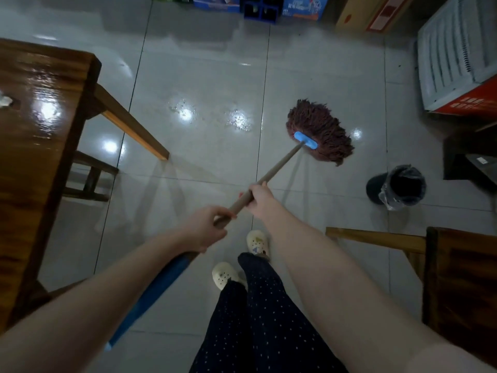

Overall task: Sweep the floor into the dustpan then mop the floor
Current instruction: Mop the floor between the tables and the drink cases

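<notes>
A: Floor (209, 63)?
B: Glossy grey tiles, wet at centre; desk (40, 125) left, bin (403, 188) right, boxes (301, 6) along top.
A: Mop (318, 131)?
B: On tiles right of centre; left grip (207, 228) and right grip (259, 196) clasp its handle (279, 168).

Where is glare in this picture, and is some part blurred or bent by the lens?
Head view: lamp reflections glare on the shiny floor and the glossy table; the mop is sharp, the forearms at the bottom edge look soft; the wide lens bows straight lines near the edges; the light is dim.
</notes>
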Motion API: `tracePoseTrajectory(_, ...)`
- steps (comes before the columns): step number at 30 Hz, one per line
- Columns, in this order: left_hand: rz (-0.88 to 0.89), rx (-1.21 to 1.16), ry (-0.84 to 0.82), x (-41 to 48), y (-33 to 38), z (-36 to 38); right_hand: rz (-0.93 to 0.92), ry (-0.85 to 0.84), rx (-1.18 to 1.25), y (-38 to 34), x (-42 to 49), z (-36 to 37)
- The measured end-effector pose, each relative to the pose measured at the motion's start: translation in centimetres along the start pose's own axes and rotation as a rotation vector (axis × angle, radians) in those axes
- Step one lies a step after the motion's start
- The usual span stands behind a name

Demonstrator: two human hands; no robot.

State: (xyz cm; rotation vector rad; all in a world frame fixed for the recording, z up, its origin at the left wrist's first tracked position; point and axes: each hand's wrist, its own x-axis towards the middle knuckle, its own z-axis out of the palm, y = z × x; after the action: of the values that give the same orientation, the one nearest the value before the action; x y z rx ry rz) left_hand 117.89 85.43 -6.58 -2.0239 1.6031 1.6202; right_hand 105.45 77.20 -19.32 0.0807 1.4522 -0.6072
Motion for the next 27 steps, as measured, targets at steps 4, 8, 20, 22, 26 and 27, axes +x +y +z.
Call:
tracePoseTrajectory(4,0.013,-0.020,-0.015,2.9,2.7,-0.5,-0.030,-0.009,-0.014,-3.9,1.9,-0.4)
tracePoseTrajectory(8,0.065,-0.092,0.007,7.2,7.7,0.7,-0.067,0.031,-0.125,-9.7,4.3,-3.1)
tracePoseTrajectory(20,0.037,-0.333,0.019,12.6,13.0,0.4,-0.090,0.086,-0.181,-17.4,8.1,-5.0)
tracePoseTrajectory(22,0.022,-0.340,0.025,11.4,11.6,0.7,-0.080,0.083,-0.165,-15.6,7.8,-4.4)
tracePoseTrajectory(26,0.024,-0.333,0.047,7.9,8.3,2.2,-0.078,0.072,-0.150,-11.0,6.0,-3.8)
tracePoseTrajectory(27,0.012,-0.328,0.054,6.8,7.3,2.7,-0.076,0.070,-0.158,-9.7,5.3,-3.7)
